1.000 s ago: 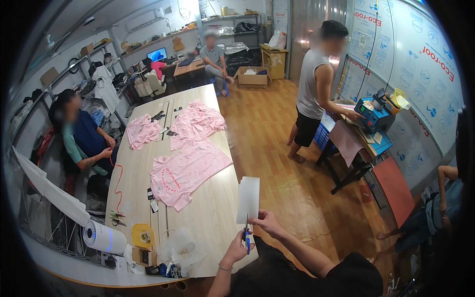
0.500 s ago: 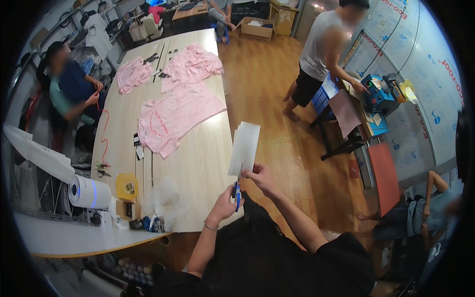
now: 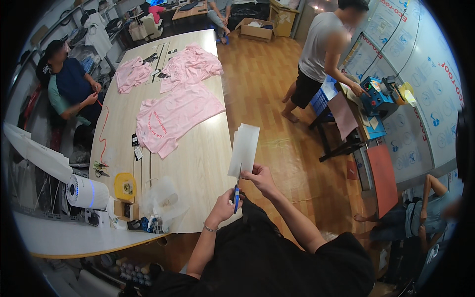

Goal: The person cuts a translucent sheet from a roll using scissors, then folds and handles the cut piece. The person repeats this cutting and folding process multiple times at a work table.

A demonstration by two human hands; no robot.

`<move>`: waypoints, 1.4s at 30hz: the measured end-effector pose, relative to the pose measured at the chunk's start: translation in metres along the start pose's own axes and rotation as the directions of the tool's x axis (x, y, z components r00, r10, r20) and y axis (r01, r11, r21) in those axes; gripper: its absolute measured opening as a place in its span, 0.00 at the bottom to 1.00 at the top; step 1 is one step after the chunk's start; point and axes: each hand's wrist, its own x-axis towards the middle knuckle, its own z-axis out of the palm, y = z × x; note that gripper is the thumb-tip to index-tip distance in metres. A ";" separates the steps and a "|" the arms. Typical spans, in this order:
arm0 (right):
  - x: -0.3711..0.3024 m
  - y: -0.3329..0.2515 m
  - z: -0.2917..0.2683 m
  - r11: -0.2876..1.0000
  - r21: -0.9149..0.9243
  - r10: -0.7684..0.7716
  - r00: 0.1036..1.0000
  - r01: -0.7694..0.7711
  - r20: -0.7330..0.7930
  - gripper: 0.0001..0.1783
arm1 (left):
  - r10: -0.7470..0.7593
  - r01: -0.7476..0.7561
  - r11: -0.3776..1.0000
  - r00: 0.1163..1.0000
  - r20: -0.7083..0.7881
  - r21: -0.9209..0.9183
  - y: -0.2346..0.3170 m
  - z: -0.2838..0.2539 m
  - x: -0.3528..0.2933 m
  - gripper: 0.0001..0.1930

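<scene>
A pair of scissors [image 3: 236,195] with blue handles is gripped in my left hand [image 3: 223,208]. Its blades point away from me and lie at the near end of a white sheet [image 3: 244,148], which looks like paper or film in overlapping pieces. My right hand [image 3: 260,179] pinches that sheet by its near right corner, just beside the blades. Both hands are held in the air off the right edge of the long table [image 3: 198,163]. Whether the blades are fully closed is too small to tell.
Pink shirts [image 3: 178,116] lie on the table. Nearer stand a yellow tape roll [image 3: 125,187] and a white cylindrical device [image 3: 88,192]. A person [image 3: 74,84] at the left holds a red cord. Another [image 3: 324,49] works at a blue machine [image 3: 380,96]; a third [image 3: 435,208] is at the lower right.
The scissors look more closed and upright at the sheet. My hands have barely shifted. The person at the left has lifted their head slightly.
</scene>
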 end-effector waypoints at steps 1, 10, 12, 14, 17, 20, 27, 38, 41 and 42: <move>0.000 -0.001 0.000 1.000 -0.007 -0.001 1.000 0.001 0.001 0.17 | -0.008 0.008 1.000 1.000 0.000 -0.007 0.000 0.000 0.000 0.24; 0.000 -0.003 -0.003 1.000 -0.026 -0.005 1.000 0.005 -0.008 0.16 | -0.024 0.024 0.999 1.000 0.005 -0.021 -0.014 0.003 0.004 0.23; 0.002 0.005 -0.008 0.998 -0.057 0.008 1.000 -0.007 0.007 0.16 | -0.020 0.021 0.999 1.000 -0.019 0.030 -0.002 0.002 0.002 0.24; -0.001 0.006 -0.002 1.000 -0.019 -0.003 0.999 0.004 0.045 0.16 | 0.079 -0.070 0.994 0.991 -0.107 0.087 -0.003 0.006 0.001 0.26; -0.005 0.003 0.005 1.000 0.021 -0.012 0.998 0.010 0.061 0.16 | 0.076 -0.065 0.994 0.990 -0.120 0.092 -0.013 0.008 0.002 0.28; -0.005 0.002 0.005 1.000 -0.020 0.006 0.999 -0.006 0.039 0.16 | 0.023 -0.016 0.995 0.997 -0.070 0.097 -0.010 0.004 0.000 0.27; 0.001 0.003 -0.005 0.995 -0.099 0.013 1.000 -0.010 0.023 0.17 | 0.006 -0.004 0.997 1.000 -0.023 0.081 -0.012 0.001 0.003 0.22; 0.001 0.010 0.000 0.998 -0.063 0.018 0.998 -0.015 0.053 0.16 | 0.116 -0.094 0.986 0.980 -0.159 0.140 -0.010 0.007 0.005 0.22; 0.002 0.010 -0.002 0.998 -0.067 0.023 0.999 -0.021 0.038 0.16 | 0.045 -0.035 0.996 0.992 -0.116 0.085 -0.007 0.004 0.002 0.21; 0.003 0.010 -0.003 0.997 -0.072 0.029 0.999 -0.026 0.032 0.16 | 0.019 -0.013 0.998 0.995 -0.101 0.057 -0.006 0.003 0.001 0.20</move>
